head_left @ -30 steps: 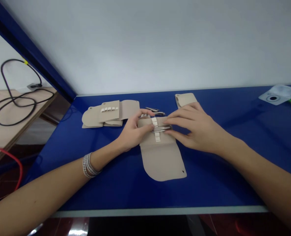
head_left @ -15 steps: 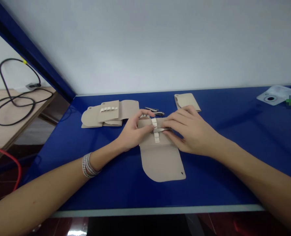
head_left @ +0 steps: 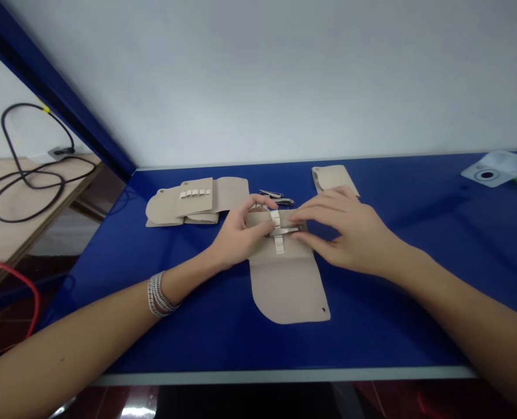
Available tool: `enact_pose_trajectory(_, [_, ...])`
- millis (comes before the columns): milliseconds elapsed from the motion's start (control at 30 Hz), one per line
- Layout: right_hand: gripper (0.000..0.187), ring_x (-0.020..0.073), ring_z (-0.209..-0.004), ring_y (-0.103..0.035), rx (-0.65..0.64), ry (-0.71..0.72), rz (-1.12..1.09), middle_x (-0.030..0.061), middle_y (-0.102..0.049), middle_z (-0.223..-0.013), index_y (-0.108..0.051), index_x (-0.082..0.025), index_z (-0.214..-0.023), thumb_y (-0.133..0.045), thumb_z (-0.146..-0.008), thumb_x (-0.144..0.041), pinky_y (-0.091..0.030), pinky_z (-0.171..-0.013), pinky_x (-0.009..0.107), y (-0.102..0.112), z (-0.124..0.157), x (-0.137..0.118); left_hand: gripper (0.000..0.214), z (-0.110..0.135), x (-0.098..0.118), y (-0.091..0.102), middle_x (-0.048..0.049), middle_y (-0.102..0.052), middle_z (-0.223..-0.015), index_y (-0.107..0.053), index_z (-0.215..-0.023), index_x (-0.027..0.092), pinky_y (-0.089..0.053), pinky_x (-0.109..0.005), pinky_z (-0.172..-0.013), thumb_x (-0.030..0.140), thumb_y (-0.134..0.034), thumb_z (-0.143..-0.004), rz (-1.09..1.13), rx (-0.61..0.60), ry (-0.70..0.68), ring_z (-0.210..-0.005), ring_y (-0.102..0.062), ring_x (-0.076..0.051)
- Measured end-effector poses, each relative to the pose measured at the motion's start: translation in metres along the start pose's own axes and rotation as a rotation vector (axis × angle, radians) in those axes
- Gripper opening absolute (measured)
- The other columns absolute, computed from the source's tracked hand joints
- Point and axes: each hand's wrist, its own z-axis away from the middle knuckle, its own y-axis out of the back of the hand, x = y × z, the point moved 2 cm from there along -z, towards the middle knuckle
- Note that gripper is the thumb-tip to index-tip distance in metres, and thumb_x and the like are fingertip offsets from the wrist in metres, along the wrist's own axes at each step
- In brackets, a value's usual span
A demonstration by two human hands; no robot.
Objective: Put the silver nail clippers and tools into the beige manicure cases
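A beige case (head_left: 286,291) lies unfolded on the table, its rounded flap toward me and a row of white elastic loops (head_left: 279,244) across the upper part. My left hand (head_left: 241,233) grips the case at its left, with thumb by the loops and index finger curled over the far edge. Across the loops lies a slim silver metal tool (head_left: 285,231), its exact kind unclear. My right hand (head_left: 343,230) pinches the right end of this tool between thumb and fingers. Just beyond the case are nail clippers (head_left: 282,201), partly hidden by my left hand.
More beige cases (head_left: 197,203) lie overlapping at the back left. A folded beige case (head_left: 334,177) sits behind my right hand. A pale device with a round dark lens (head_left: 487,174) is at the far right. Black cable (head_left: 27,174) coils on a wooden table at left.
My right hand's fingers have opened slightly around the tool's end, showing more of the thumb gap. The left hand and case stay nearly in place; the view shifts a little.
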Motion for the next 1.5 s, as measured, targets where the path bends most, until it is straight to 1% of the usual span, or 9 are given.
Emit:
enact_pose_trajectory(200, [0.015,0.0206,-0.083,-0.061,-0.008,-0.027,-0.022,0.0032,-0.070,-0.086,-0.065,-0.024,-0.096,-0.053,-0.089,-0.024,-0.039,-0.078,0.037,0.002,0.000,-0.001,0.019,0.000,-0.002,0.001,-0.0023,-0.058,-0.087,-0.056,-0.098,0.019,-0.044,-0.029,-0.074,0.024,-0.062,-0.080,-0.014,0.011,0.000,-0.075,-0.054,-0.014])
enact_pose_trajectory(400, [0.013,0.0192,-0.082,-0.061,0.095,-0.012,-0.036,0.0018,-0.071,-0.087,-0.064,-0.025,-0.095,-0.055,-0.088,-0.020,-0.041,-0.079,0.037,-0.009,0.001,-0.011,0.017,-0.001,0.001,0.000,-0.0049,-0.060,-0.097,-0.058,-0.094,0.017,-0.043,-0.032,-0.087,0.027,-0.062,-0.081,-0.116,0.023,-0.068,-0.092,-0.055,-0.018])
enact_pose_trajectory(700, [0.009,0.0191,-0.078,-0.064,0.227,-0.069,-0.088,0.0014,-0.072,-0.081,-0.067,-0.025,-0.088,-0.061,-0.084,-0.020,-0.046,-0.073,0.035,-0.019,0.000,-0.021,0.013,-0.001,0.004,0.000,-0.0047,-0.060,-0.096,-0.057,-0.092,0.016,-0.043,-0.031,-0.089,0.022,-0.059,-0.081,-0.146,0.005,-0.112,-0.092,-0.055,-0.016])
enact_pose_trajectory(800, [0.007,0.0208,-0.080,-0.066,0.243,-0.116,-0.116,0.0024,-0.072,-0.083,-0.067,-0.025,-0.088,-0.065,-0.082,-0.025,-0.048,-0.076,0.037,-0.014,-0.002,-0.013,0.014,-0.001,0.002,0.000,-0.0037,-0.059,-0.092,-0.056,-0.093,0.016,-0.045,-0.029,-0.080,0.024,-0.060,-0.081,-0.097,-0.003,-0.074,-0.083,-0.056,-0.015])
enact_pose_trajectory(967, [0.011,0.0216,-0.081,-0.067,0.384,-0.348,-0.082,0.0049,-0.073,-0.088,-0.069,-0.021,-0.088,-0.066,-0.080,-0.028,-0.051,-0.078,0.037,0.005,0.002,0.027,0.019,0.004,0.004,-0.002,-0.0034,-0.059,-0.090,-0.055,-0.097,0.017,-0.046,-0.026,-0.071,0.025,-0.061,-0.081,-0.114,-0.120,-0.075,-0.074,-0.055,-0.012])
enact_pose_trajectory(1133, [0.010,0.0178,-0.071,-0.066,0.055,-0.488,-0.102,0.0014,-0.073,-0.081,-0.072,-0.022,-0.084,-0.067,-0.076,-0.027,-0.051,-0.065,0.031,0.004,0.005,0.051,0.022,0.011,0.009,-0.007,-0.0055,-0.062,-0.091,-0.055,-0.101,0.017,-0.045,-0.024,-0.062,0.024,-0.059,-0.081,-0.274,-0.263,-0.163,-0.074,-0.056,-0.014])
enact_pose_trajectory(1233, [0.013,0.0175,-0.070,-0.064,-0.004,-0.449,-0.109,0.0029,-0.072,-0.081,-0.072,-0.021,-0.085,-0.067,-0.076,-0.029,-0.050,-0.062,0.030,-0.006,0.004,0.043,0.019,0.013,0.011,-0.008,-0.0060,-0.063,-0.093,-0.057,-0.099,0.017,-0.046,-0.025,-0.064,0.023,-0.057,-0.081,-0.360,-0.294,-0.201,-0.077,-0.058,-0.015])
enact_pose_trajectory(1333, [0.014,0.0177,-0.075,-0.063,-0.056,-0.418,-0.132,0.0052,-0.070,-0.085,-0.072,-0.019,-0.087,-0.065,-0.077,-0.027,-0.051,-0.068,0.032,-0.017,0.003,0.034,0.018,0.016,0.012,-0.010,-0.0054,-0.064,-0.091,-0.056,-0.099,0.017,-0.046,-0.024,-0.061,0.021,-0.054,-0.081,-0.428,-0.317,-0.233,-0.074,-0.058,-0.014])
enact_pose_trajectory(1500, [0.009,0.0175,-0.074,-0.060,-0.068,-0.412,-0.143,0.0058,-0.067,-0.082,-0.071,-0.018,-0.080,-0.064,-0.079,-0.023,-0.050,-0.070,0.032,-0.023,0.004,0.034,0.023,0.027,0.014,-0.020,-0.0049,-0.065,-0.086,-0.054,-0.104,0.018,-0.045,-0.025,-0.061,0.020,-0.050,-0.081,-0.562,-0.417,-0.369,-0.067,-0.056,-0.013])
